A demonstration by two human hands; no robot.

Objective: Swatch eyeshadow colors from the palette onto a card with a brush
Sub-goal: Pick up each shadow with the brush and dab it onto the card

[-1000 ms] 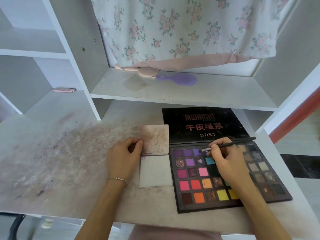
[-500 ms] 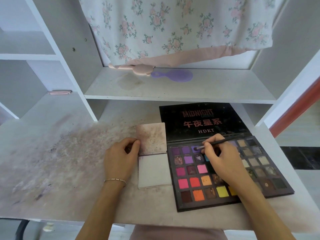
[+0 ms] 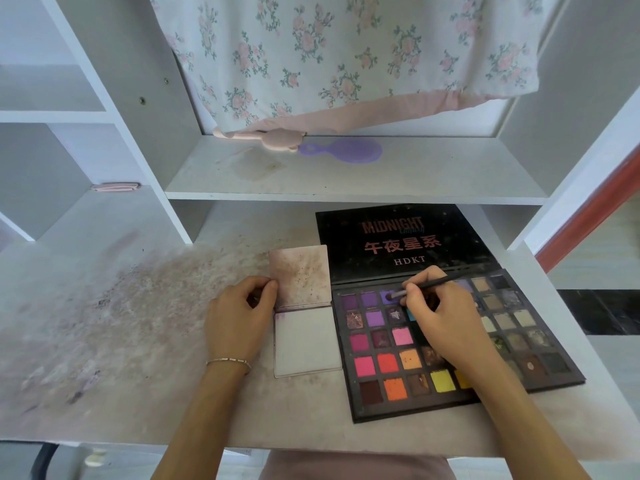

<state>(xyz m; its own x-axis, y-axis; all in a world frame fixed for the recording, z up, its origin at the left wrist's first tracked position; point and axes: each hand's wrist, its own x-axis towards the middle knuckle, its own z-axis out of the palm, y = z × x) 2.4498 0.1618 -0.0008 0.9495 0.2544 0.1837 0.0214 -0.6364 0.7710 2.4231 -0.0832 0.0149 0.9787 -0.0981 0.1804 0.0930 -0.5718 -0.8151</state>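
Both hands are working: right hand point(image 3: 446, 317) pinching the light, thin brush point(image 3: 433, 284) near its ferrule, left hand point(image 3: 239, 313) holding the flimsy card point(image 3: 306, 341) flat

White shelving unit point(image 3: 346, 188) over smudged desk top point(image 3: 121, 323); floral cloth point(image 3: 329, 53) hangs at far side. Daylight; tiled floor point(image 3: 595, 258) at right.

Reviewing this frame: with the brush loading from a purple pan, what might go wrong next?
1. The brush tip sits in a purple pan packed against its neighbours, so it may pick up an adjacent shade.
2. Carrying loaded bristles over to the card could drop powder; the desk is already dusted with pigment.
3. The left hand pinches only the card's edge near the fold, so the blank lower half might shift under a stroke.
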